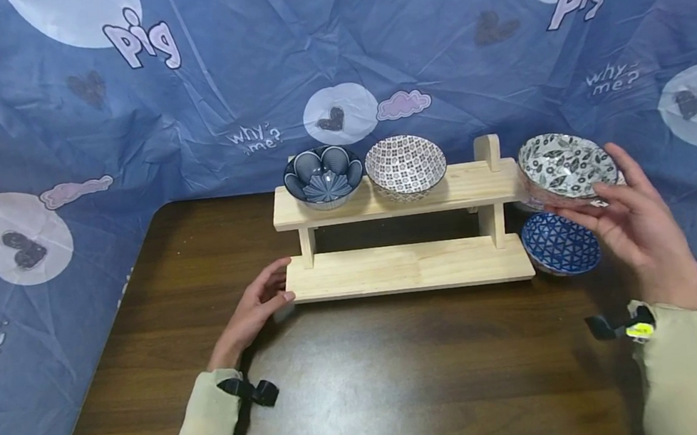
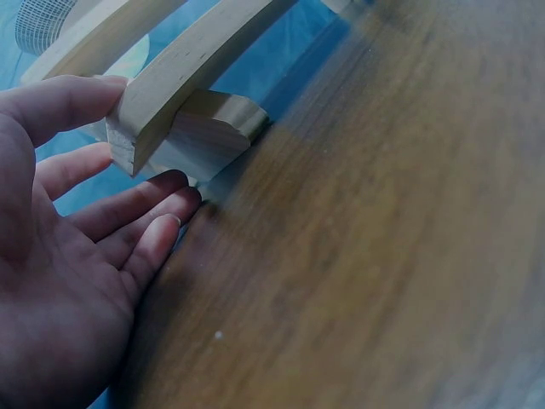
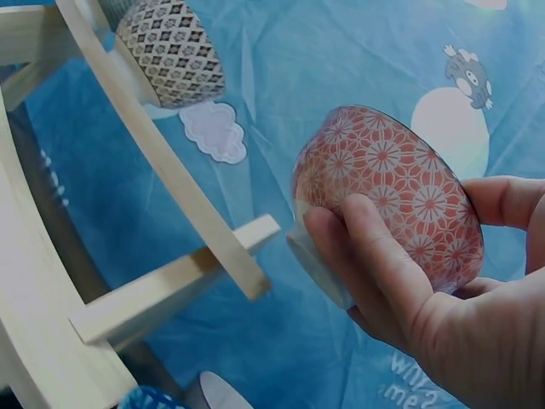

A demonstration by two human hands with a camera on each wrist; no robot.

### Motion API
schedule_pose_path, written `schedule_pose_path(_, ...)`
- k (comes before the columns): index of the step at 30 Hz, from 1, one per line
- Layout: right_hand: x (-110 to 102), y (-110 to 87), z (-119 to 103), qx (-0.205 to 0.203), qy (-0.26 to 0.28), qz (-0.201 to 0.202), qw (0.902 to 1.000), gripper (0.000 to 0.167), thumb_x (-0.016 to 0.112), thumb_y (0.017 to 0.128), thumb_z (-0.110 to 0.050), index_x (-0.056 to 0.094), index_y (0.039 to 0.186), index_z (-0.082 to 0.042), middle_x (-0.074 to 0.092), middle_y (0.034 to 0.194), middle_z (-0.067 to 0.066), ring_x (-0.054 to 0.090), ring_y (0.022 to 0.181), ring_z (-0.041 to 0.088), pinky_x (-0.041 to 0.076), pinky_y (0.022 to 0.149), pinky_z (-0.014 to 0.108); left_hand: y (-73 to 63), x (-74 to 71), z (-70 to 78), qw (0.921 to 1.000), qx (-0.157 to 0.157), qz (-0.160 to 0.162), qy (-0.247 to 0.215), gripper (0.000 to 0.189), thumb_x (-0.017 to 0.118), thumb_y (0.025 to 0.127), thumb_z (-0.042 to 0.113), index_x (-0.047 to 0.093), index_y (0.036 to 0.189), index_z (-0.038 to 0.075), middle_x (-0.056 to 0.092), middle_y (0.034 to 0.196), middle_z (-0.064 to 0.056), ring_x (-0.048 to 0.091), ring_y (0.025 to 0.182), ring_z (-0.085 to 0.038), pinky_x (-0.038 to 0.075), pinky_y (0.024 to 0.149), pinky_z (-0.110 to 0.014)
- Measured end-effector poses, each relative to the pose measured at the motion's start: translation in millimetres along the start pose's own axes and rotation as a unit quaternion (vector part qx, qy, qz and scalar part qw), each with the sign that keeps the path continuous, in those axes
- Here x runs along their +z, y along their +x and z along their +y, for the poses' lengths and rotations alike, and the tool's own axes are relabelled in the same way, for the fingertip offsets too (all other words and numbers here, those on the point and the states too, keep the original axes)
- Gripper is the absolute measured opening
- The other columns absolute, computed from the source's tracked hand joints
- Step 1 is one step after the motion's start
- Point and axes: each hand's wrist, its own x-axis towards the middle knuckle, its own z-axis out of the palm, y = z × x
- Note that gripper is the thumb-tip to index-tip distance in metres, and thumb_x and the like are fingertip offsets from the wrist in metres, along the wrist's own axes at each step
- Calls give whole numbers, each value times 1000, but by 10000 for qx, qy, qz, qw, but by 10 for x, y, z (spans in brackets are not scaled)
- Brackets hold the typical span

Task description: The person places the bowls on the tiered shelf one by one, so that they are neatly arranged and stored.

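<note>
My right hand (image 1: 651, 240) grips a bowl (image 1: 564, 160) beside the right end of the two-tier wooden shelf (image 1: 406, 268). Its inside carries black-and-white leaves and flowers; the right wrist view shows a red flower-patterned outside (image 3: 392, 179), with fingers beneath and the thumb at the rim. At the lower board's left end, my left hand (image 1: 258, 307) pinches the wood between thumb and forefinger, the other fingers extended below. On the top board sit a dark blue petal-patterned bowl (image 1: 325, 181) and, right of it, a grey-and-white patterned bowl (image 1: 406, 166).
A blue triangle-patterned bowl (image 1: 561, 243) is on the dark wooden table (image 1: 431, 373) by the shelf's right end. Another bowl (image 3: 220, 394) near it is mostly hidden. A blue printed cloth (image 1: 205, 90) hangs behind and at both sides.
</note>
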Motion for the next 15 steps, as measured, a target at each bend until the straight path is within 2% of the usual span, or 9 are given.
schedule_pose_path(5, 48, 72, 78, -3, -343, 76, 9994, 65, 30, 101, 12, 34, 152, -28, 29, 148, 8, 68, 110, 43, 58, 82, 56, 1, 2, -2, 10000, 31, -16, -37, 62, 62, 95, 6, 38, 151, 4, 51, 141, -31, 54, 114, -1, 45, 93, -15)
schedule_pose_path(9, 80, 129, 136, 95, -322, 37, 9994, 66, 30, 101, 11, 30, 153, -30, 17, 153, 6, 68, 108, 45, 58, 82, 55, 2, 2, -5, 10000, 32, -22, -37, 62, 62, 95, 6, 38, 151, 5, 51, 141, -31, 54, 114, -1, 45, 93, -16)
schedule_pose_path(15, 149, 226, 243, 127, -452, -82, 9989, 67, 31, 101, 11, 24, 153, -30, 25, 145, 13, 70, 104, 46, 58, 82, 55, 1, -4, -4, 10000, 27, -8, -27, 62, 62, 95, 6, 38, 151, 5, 51, 141, -31, 54, 114, -2, 44, 94, -16)
